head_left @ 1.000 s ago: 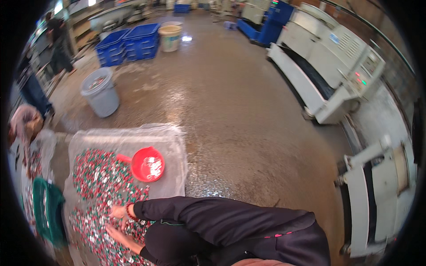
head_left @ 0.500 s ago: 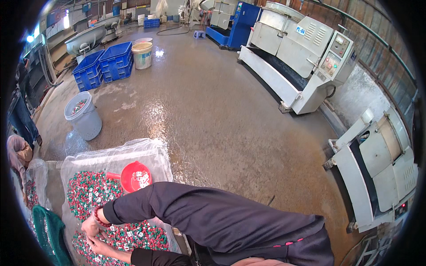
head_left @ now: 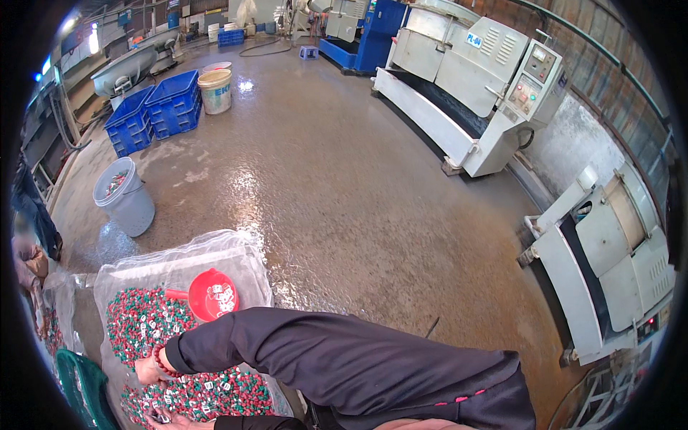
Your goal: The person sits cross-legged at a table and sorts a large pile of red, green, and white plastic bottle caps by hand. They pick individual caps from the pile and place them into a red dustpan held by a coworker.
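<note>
A pile of small red, green and white pieces (head_left: 229,390) lies on a pale mesh sheet (head_left: 179,259), with white frame-like pieces scattered among them. My right hand (head_left: 149,370), below a red bead bracelet, is over the middle of the pile. Its fingers curl downward and are mostly hidden, so what they hold does not show. Closer to the lower edge, my left hand (head_left: 170,422) rests low at the pieces, fingers apart. Beyond my right forearm a red scoop (head_left: 206,304) with a handle sits on the sheet, holding several white pieces.
A green basket (head_left: 82,390) stands left of the sheet. Further left a person (head_left: 30,261) is beside another mesh sheet. A grey bucket (head_left: 129,208) holds more pieces. Blue crates (head_left: 175,107) stand behind it. Large grey machines (head_left: 459,86) line the right side of the wet floor.
My hands have parted: the left has moved down toward the lower edge, while the right stays over the pile. The whole view has shifted slightly.
</note>
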`<move>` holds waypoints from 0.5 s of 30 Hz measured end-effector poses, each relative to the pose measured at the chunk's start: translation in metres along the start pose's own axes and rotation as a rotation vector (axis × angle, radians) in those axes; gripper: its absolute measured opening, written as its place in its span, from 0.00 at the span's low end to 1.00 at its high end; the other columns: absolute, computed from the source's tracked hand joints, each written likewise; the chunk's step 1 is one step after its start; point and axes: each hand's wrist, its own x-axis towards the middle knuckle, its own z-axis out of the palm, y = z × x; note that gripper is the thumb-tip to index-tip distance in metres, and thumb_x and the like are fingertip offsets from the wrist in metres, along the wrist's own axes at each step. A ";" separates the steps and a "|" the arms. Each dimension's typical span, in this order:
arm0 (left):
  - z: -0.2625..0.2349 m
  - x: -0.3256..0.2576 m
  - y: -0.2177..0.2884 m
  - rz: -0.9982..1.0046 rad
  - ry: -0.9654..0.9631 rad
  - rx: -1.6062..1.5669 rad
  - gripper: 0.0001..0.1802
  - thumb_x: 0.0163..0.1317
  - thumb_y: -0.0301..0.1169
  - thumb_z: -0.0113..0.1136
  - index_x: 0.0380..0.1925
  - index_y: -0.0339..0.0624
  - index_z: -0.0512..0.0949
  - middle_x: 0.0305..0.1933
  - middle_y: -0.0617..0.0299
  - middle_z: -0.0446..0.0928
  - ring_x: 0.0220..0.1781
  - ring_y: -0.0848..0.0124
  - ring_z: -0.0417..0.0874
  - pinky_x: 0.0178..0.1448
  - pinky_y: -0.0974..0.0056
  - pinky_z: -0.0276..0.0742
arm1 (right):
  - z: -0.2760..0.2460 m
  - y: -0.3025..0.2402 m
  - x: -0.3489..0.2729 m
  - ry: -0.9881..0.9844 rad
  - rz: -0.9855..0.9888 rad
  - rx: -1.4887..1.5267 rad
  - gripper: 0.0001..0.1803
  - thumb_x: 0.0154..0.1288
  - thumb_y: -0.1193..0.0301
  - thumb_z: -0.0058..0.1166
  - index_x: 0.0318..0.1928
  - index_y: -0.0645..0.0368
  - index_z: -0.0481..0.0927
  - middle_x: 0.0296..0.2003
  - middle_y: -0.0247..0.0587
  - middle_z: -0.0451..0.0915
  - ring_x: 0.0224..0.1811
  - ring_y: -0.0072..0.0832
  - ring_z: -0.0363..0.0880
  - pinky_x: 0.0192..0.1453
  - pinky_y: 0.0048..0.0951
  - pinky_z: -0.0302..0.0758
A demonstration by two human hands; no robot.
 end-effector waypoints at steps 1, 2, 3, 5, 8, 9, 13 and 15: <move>-0.001 -0.001 -0.001 0.003 0.004 -0.019 0.23 0.69 0.36 0.41 0.64 0.48 0.63 0.63 0.55 0.64 0.62 0.60 0.68 0.64 0.57 0.66 | 0.000 -0.001 -0.001 0.013 -0.004 0.053 0.20 0.62 0.59 0.49 0.45 0.63 0.76 0.36 0.45 0.78 0.42 0.37 0.79 0.45 0.43 0.75; -0.001 -0.001 -0.003 0.004 0.009 -0.047 0.24 0.69 0.35 0.41 0.65 0.49 0.62 0.64 0.56 0.64 0.63 0.60 0.68 0.65 0.56 0.66 | 0.000 -0.002 -0.001 0.028 -0.004 0.099 0.20 0.62 0.59 0.49 0.45 0.62 0.75 0.36 0.45 0.78 0.42 0.37 0.79 0.45 0.43 0.75; -0.003 -0.002 -0.007 0.004 0.000 -0.051 0.24 0.69 0.34 0.40 0.65 0.50 0.61 0.64 0.56 0.63 0.64 0.60 0.67 0.65 0.56 0.65 | 0.000 -0.003 0.000 0.042 -0.007 0.143 0.20 0.62 0.58 0.49 0.45 0.62 0.75 0.36 0.44 0.77 0.41 0.37 0.78 0.45 0.43 0.75; -0.006 0.001 -0.021 0.008 -0.014 -0.150 0.23 0.70 0.35 0.39 0.65 0.48 0.61 0.65 0.55 0.62 0.66 0.59 0.65 0.67 0.55 0.64 | 0.001 -0.004 0.002 0.068 -0.011 0.214 0.20 0.62 0.58 0.49 0.45 0.62 0.75 0.35 0.44 0.77 0.41 0.37 0.78 0.45 0.43 0.74; -0.014 0.014 -0.052 -0.070 -0.028 -0.603 0.23 0.72 0.36 0.37 0.65 0.45 0.61 0.67 0.52 0.61 0.68 0.58 0.62 0.70 0.52 0.60 | 0.001 -0.006 0.005 0.109 -0.016 0.297 0.21 0.62 0.56 0.50 0.44 0.62 0.74 0.34 0.43 0.76 0.41 0.37 0.77 0.46 0.44 0.74; -0.018 0.024 -0.064 -0.107 -0.028 -0.755 0.22 0.73 0.36 0.35 0.65 0.44 0.61 0.67 0.51 0.61 0.69 0.57 0.61 0.71 0.52 0.59 | 0.000 -0.007 0.005 0.124 -0.014 0.318 0.21 0.62 0.56 0.50 0.44 0.62 0.74 0.34 0.42 0.75 0.41 0.37 0.77 0.46 0.44 0.74; -0.033 0.049 -0.100 0.185 0.110 -0.310 0.22 0.68 0.40 0.46 0.55 0.36 0.69 0.55 0.49 0.71 0.56 0.57 0.71 0.61 0.54 0.67 | -0.005 -0.008 -0.009 0.090 -0.059 0.368 0.22 0.62 0.54 0.50 0.43 0.61 0.74 0.32 0.41 0.74 0.41 0.37 0.76 0.46 0.45 0.73; -0.035 0.058 -0.098 0.381 0.186 0.101 0.24 0.64 0.42 0.54 0.49 0.31 0.74 0.47 0.48 0.78 0.48 0.57 0.77 0.53 0.56 0.73 | -0.010 -0.005 -0.023 0.179 0.004 0.355 0.22 0.62 0.54 0.50 0.43 0.61 0.73 0.32 0.40 0.73 0.41 0.37 0.76 0.46 0.46 0.72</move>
